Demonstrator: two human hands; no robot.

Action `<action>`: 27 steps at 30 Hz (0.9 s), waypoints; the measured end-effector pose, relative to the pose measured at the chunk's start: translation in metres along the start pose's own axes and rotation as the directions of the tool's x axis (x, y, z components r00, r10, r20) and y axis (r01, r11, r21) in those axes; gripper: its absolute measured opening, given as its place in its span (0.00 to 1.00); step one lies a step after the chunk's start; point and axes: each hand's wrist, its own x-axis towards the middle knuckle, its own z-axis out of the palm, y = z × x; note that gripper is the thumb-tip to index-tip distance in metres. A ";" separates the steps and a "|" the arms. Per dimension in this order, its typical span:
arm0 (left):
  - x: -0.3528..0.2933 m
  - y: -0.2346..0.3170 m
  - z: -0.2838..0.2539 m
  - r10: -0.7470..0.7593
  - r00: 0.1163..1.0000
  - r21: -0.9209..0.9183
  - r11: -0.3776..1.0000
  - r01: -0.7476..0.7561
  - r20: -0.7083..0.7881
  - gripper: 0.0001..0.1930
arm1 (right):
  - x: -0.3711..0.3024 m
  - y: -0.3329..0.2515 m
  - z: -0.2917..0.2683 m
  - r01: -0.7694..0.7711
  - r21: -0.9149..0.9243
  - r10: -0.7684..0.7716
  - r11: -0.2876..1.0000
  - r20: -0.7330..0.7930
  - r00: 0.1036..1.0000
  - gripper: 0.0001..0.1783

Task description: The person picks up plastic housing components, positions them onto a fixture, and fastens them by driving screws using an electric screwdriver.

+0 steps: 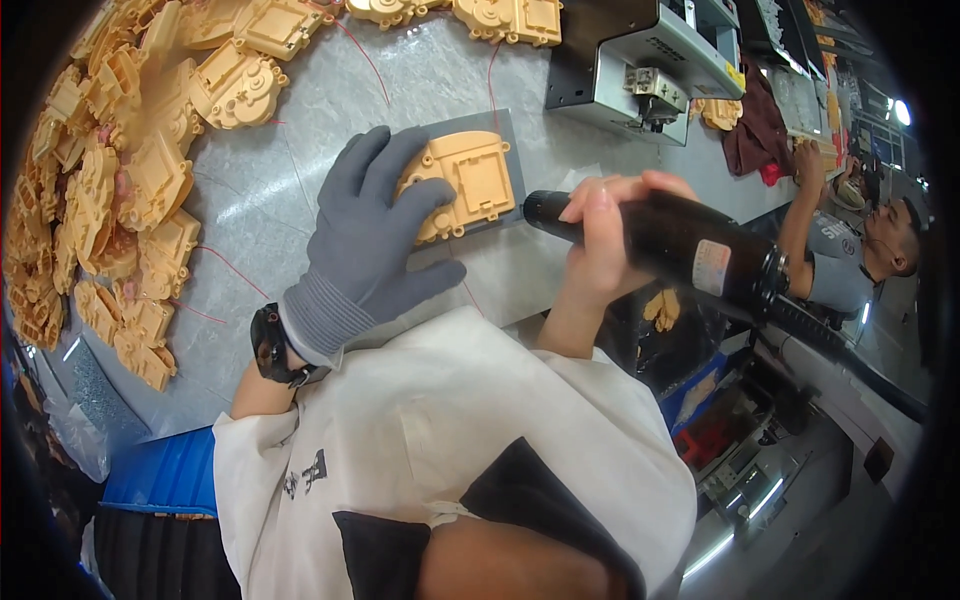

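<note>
My left hand (365, 235), in a grey knit glove, grips the left side of a yellow-orange plastic housing (478, 180). The housing lies on a dark grey pad (515, 140), and my fingers cover its left edge. Bare and wrapped around a black power screwdriver (665, 240), my right hand (605, 235) is just right of the housing. The screwdriver lies nearly level, its narrow end pointing left at the housing's right edge. Whether that end touches the housing, I cannot tell. A cable runs from its back toward the lower right.
Many similar housings (150, 190) are heaped along the table's left side, some with thin red wires (230, 272). More housings (510, 20) lie at the far edge. A grey metal machine (650, 70) stands at the far right. Another person (840, 245) sits beyond it.
</note>
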 end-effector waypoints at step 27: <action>-0.015 -0.028 0.049 -0.002 0.967 -0.163 0.986 -0.041 -0.257 0.42 | 0.089 -0.016 -0.018 0.080 -0.025 -0.082 0.997 -0.115 0.990 0.18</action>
